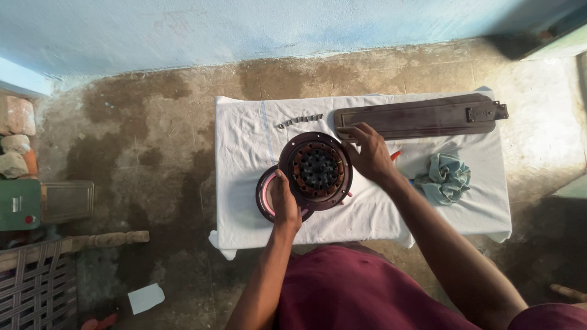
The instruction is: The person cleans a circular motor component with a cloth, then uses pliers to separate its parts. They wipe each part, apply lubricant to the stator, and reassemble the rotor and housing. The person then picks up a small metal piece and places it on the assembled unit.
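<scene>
A round dark fan motor (316, 170) with copper windings and a black core lies on a white cloth (244, 134). My left hand (284, 205) grips its lower left rim, over a second round dark cover (264, 194) with a pink inner ring beneath it. My right hand (369, 153) grips the motor's right rim, fingers spread toward a long brown fan blade (422, 116). A small red-handled tool (395, 155) peeks out beside my right hand.
A row of small screws (299, 120) lies on the cloth behind the motor. A crumpled blue-green rag (445, 177) sits to the right. The cloth rests on a stained concrete floor (153, 153); bricks (15, 131), a green box (18, 205) and a wooden leg (104, 239) lie left.
</scene>
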